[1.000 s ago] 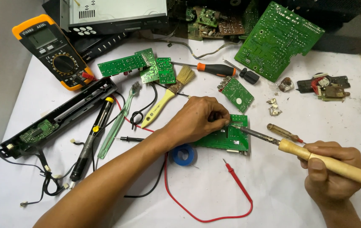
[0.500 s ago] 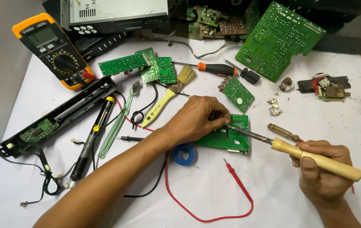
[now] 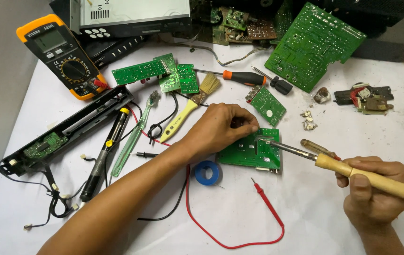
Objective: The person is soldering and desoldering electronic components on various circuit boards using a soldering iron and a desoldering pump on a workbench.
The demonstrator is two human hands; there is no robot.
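The right hand (image 3: 371,191) at five o'clock grips a wooden-handled soldering iron (image 3: 334,164), its tip touching the green circuit board (image 3: 251,153) at the table's middle; the left hand (image 3: 221,128) presses curled fingers on that board's top edge. Beyond lie a yellow brush (image 3: 188,109) and, at ten o'clock, an orange meter (image 3: 63,56).

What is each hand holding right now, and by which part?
The right hand holds a soldering iron by its wooden handle. The left hand presses on the green circuit board; its fingertips hide any grip.

Circuit board (image 3: 254,153) part-hidden under left hand (image 3: 218,130)
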